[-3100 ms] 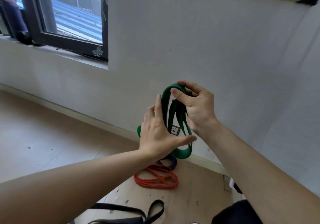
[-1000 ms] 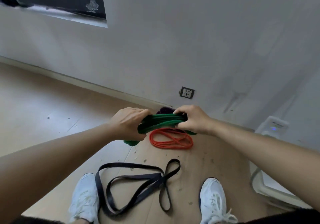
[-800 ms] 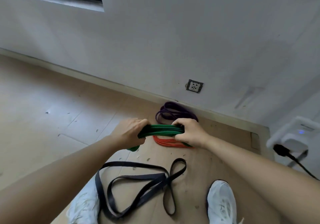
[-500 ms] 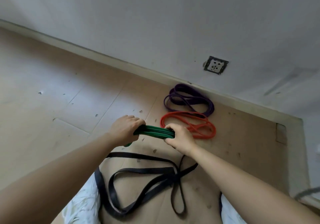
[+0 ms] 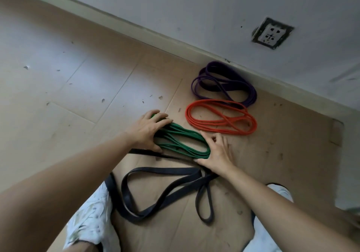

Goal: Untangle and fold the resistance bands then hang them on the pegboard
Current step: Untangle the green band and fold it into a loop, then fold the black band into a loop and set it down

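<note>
Touching green band (image 5: 187, 133): outspread left hand (image 5: 148, 131), right hand (image 5: 218, 152).

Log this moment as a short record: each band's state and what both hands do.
green band: folded, on the floor
left hand: fingers spread over its left end
right hand: relaxed fingers touching its right end
orange band: folded, beyond the green one
purple band: folded, by the wall
black band: loose loops, unfolded, nearest the shoes
pegboard: not in view
</note>
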